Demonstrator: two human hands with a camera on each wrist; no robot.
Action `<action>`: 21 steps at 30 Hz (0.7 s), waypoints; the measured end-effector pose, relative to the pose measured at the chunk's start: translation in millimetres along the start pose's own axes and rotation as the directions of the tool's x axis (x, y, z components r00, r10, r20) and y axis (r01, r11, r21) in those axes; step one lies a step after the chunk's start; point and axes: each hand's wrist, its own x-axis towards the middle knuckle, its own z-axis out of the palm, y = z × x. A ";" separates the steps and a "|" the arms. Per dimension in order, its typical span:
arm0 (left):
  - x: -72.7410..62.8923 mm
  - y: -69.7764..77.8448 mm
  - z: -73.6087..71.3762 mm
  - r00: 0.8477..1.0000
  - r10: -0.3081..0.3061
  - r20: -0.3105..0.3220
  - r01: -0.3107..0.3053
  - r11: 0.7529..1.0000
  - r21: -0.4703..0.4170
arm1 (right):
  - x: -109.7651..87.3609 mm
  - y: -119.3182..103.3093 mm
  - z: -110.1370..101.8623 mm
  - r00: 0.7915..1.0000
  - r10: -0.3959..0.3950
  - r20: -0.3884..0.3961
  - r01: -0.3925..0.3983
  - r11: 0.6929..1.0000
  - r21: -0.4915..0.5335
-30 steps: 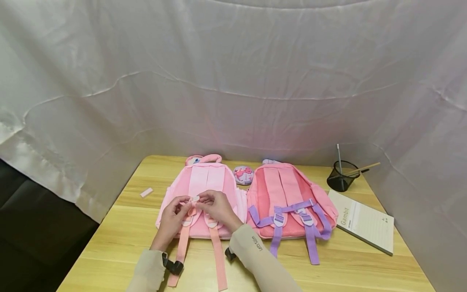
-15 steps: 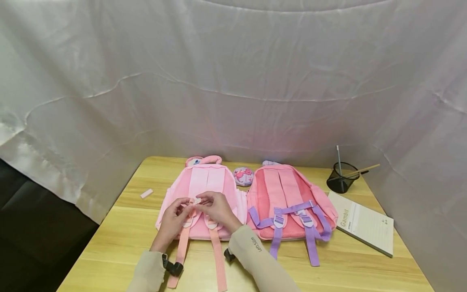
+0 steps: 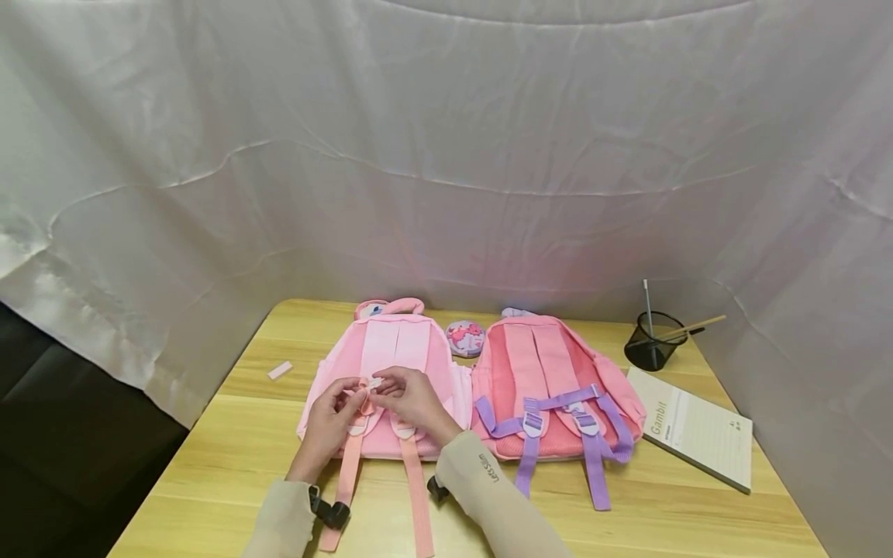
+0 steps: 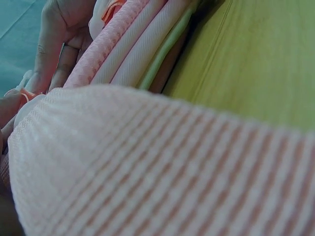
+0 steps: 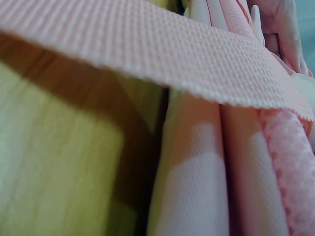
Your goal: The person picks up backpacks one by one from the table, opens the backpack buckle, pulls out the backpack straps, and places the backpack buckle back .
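A light pink backpack (image 3: 437,387) lies back side up in the head view, peach webbing straps (image 3: 415,488) trailing toward me. Over its lower middle, my left hand (image 3: 324,422) pinches a short peach strap (image 3: 365,384) between thumb and fingers. Close on its right, my right hand (image 3: 420,403) pinches a small white plastic buckle piece (image 3: 377,383); the fingers partly cover it. Both hands' fingertips almost meet there. In the wrist views, a wide peach strap (image 4: 172,167) fills the foreground at left, and strap webbing (image 5: 162,54) crosses the right view.
A coral backpack (image 3: 526,349) with purple straps (image 3: 598,469) lies against the pink one on the right. A round patterned pouch (image 3: 465,338) sits behind, between them. Farther right are a notepad (image 3: 705,434) and a black mesh pen cup (image 3: 645,353). An eraser-like block (image 3: 280,370) lies left.
The fingertips have shifted slightly around the strap and buckle piece. More of the white piece, with its prongs, shows between the hands. The backpacks have stayed put.
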 end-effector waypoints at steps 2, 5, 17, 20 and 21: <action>0.0 1.9 -0.6 1.000 -0.008 0.005 0.008 1.000 -0.001 | 0.0 0.0 0.2 1.000 0.003 0.008 -0.003 1.000 -0.009; 0.4 1.5 -1.0 1.000 -0.021 0.009 0.021 1.000 -0.005 | 0.0 0.0 0.7 1.000 0.005 0.009 -0.005 1.000 -0.019; -3.1 5.7 -2.9 1.000 0.011 0.011 -0.011 1.000 -0.019 | -1.8 -1.2 1.3 1.000 0.002 -0.013 -0.003 1.000 -0.028; 0.0 -1.1 -0.5 1.000 0.011 -0.003 -0.011 1.000 -0.009 | -1.6 -1.2 1.2 1.000 -0.003 -0.007 0.003 1.000 -0.006; 1.3 -4.0 0.4 1.000 0.006 -0.008 -0.006 1.000 -0.004 | -1.5 -1.5 1.1 1.000 -0.007 -0.007 0.007 1.000 -0.002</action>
